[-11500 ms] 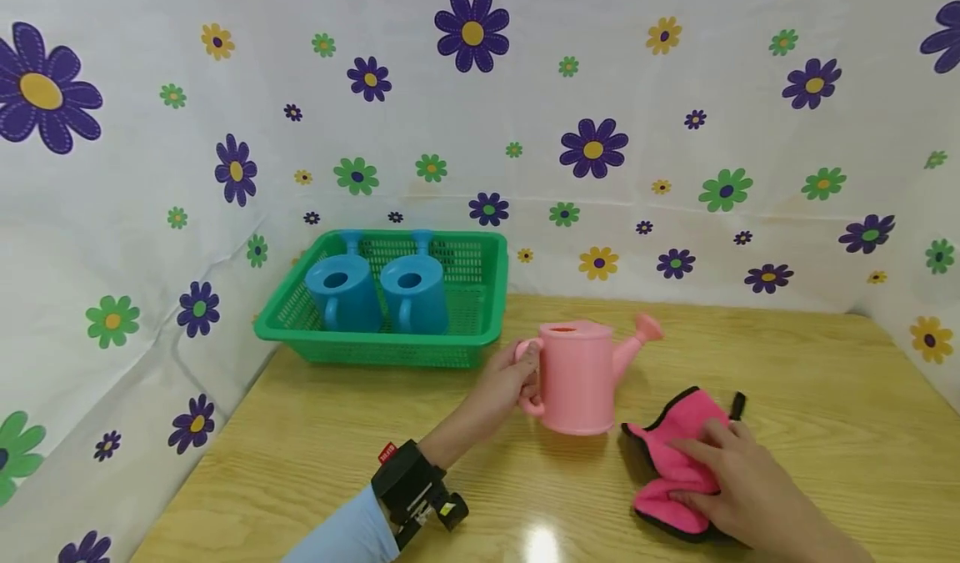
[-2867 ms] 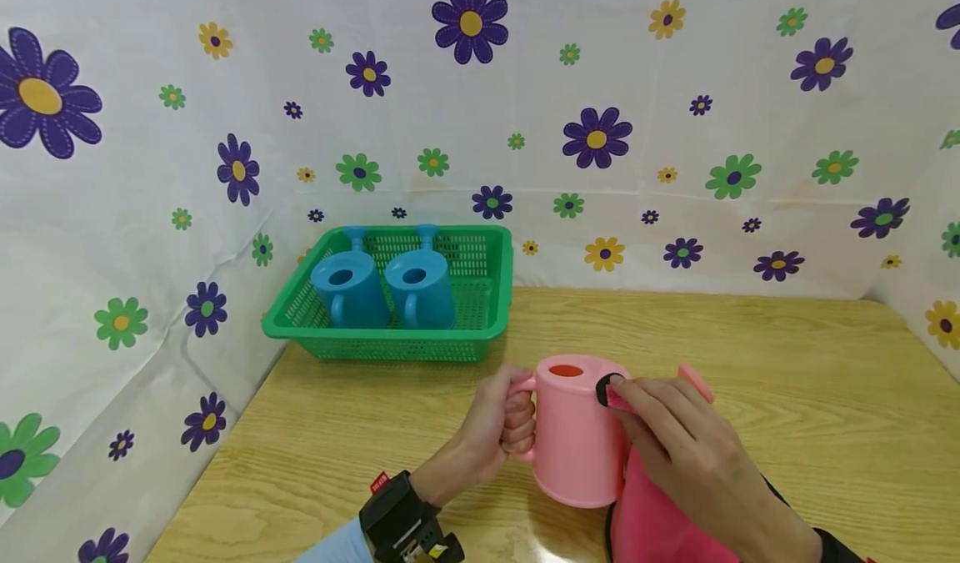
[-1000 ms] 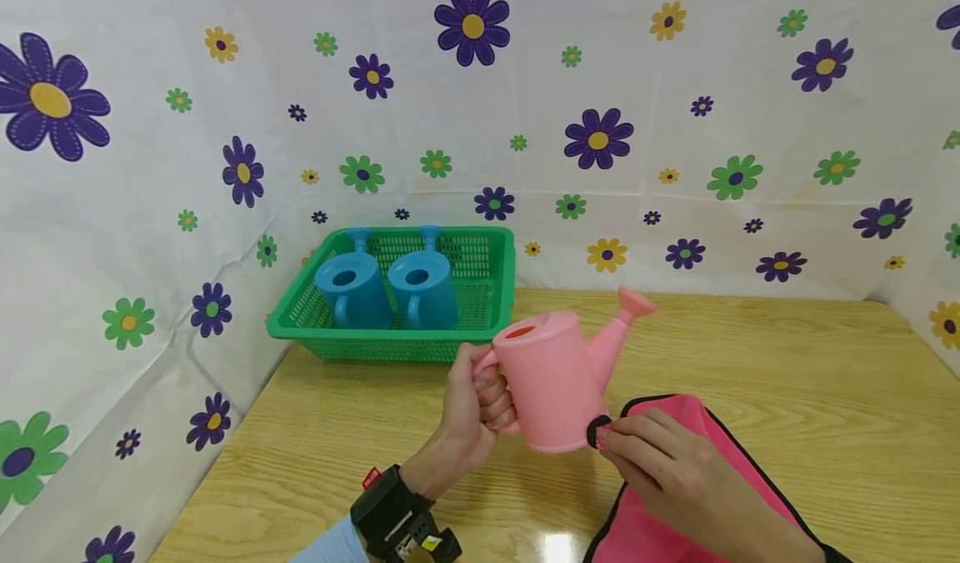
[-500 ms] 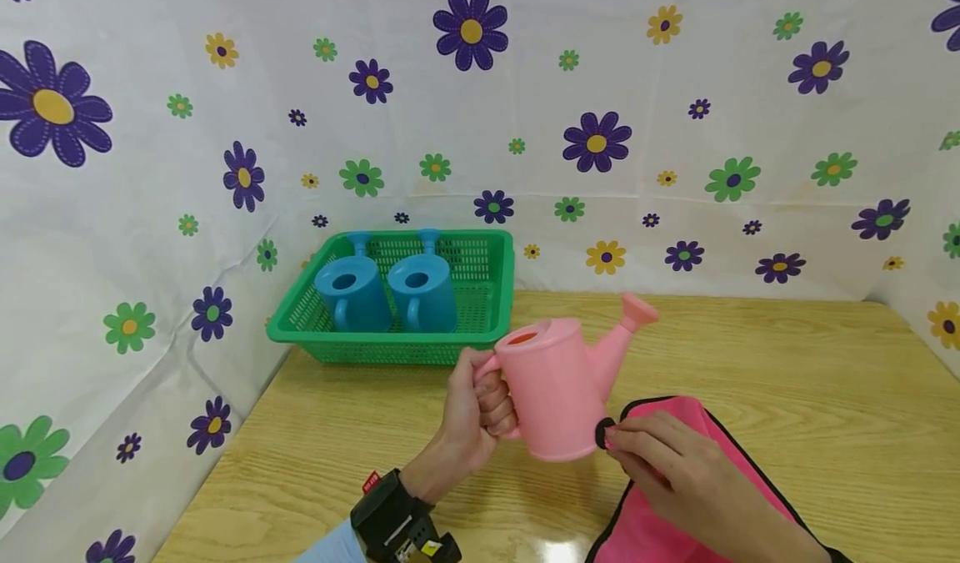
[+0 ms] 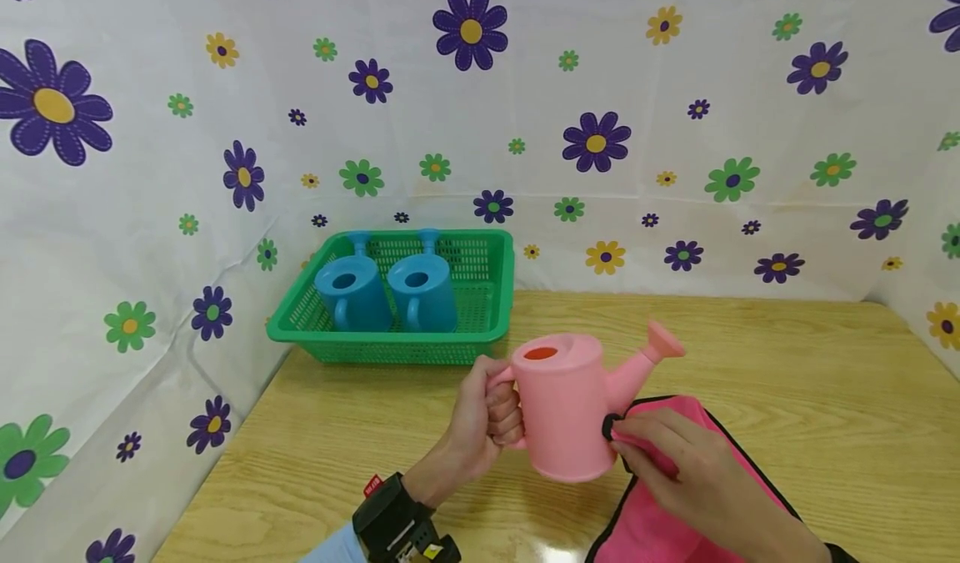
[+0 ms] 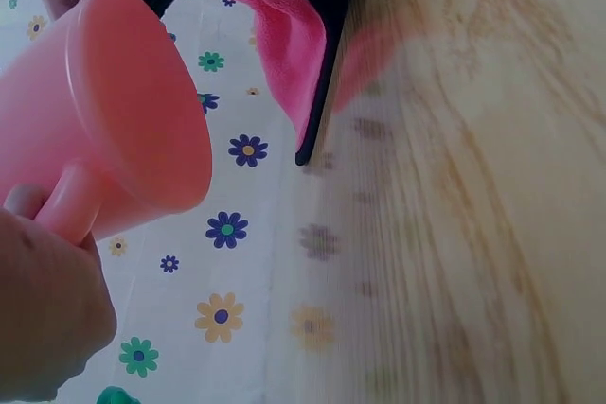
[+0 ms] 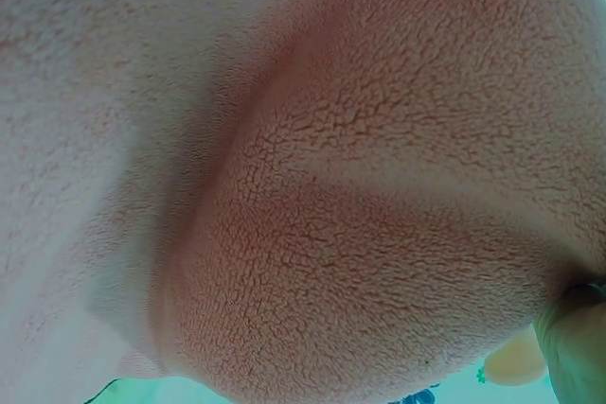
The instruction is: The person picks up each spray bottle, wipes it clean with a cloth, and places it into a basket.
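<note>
My left hand [image 5: 483, 409] grips the handle of a pink toy watering can [image 5: 566, 413], its spout pointing right and its round opening on top. In the left wrist view the can's base [image 6: 151, 111] hangs clear of the wooden tabletop. My right hand [image 5: 693, 471] pinches the black-edged border of a pink cloth [image 5: 652, 525] against the can's right side, below the spout. The rest of the cloth hangs down to the table under that hand. Fuzzy cloth [image 7: 379, 186] fills most of the right wrist view, with part of a finger at its right edge.
A green plastic basket [image 5: 390, 348] stands at the back left of the wooden table [image 5: 787, 363]. Two blue watering cans, the left one [image 5: 360, 300] and the right one [image 5: 431, 300], stand in it. A flower-printed white sheet [image 5: 525, 87] hangs behind and at the sides.
Over the last second the pink can has tipped more upright and moved slightly right and down. The cloth edge has gone from its lower corner up its side. Earlier, the cloth lay bunched under my right hand.
</note>
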Tool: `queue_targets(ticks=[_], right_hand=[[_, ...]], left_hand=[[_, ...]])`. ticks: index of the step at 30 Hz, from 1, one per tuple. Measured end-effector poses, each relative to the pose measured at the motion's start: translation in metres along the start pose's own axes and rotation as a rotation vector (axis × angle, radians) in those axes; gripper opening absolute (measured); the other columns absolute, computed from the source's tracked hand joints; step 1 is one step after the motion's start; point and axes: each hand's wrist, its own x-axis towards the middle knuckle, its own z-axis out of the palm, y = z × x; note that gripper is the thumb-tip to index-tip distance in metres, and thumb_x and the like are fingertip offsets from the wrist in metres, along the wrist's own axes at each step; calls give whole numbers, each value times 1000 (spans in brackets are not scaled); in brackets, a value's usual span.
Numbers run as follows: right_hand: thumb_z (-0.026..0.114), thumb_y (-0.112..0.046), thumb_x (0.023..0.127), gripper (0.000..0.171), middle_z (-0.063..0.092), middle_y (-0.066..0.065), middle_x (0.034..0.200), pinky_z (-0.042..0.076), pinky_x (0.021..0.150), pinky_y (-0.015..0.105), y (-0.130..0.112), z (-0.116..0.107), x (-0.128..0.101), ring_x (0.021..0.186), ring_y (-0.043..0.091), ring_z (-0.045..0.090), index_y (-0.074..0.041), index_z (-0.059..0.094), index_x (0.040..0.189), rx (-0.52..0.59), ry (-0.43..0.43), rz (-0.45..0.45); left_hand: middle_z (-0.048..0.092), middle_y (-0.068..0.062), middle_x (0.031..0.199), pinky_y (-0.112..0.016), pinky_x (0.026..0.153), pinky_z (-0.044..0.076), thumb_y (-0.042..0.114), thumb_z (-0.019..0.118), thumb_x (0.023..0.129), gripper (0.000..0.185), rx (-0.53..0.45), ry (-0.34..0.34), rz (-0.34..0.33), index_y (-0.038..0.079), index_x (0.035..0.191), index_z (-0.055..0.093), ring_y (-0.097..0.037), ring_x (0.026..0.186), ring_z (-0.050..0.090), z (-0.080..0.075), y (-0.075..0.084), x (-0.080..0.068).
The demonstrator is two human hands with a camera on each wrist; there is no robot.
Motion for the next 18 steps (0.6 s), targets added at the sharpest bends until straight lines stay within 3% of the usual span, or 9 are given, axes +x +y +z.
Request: queue_targets(ticks=[18], right_hand=[[57, -37, 104, 39, 74, 5, 92, 48, 92, 5, -3, -1, 8, 87, 11, 67, -4, 75, 95, -69, 103, 56]], left_hand=[[26, 12, 46, -19, 42, 20, 29, 34, 101, 49, 76, -101, -11, 20, 55, 25, -4, 38, 24, 3, -9, 0]])
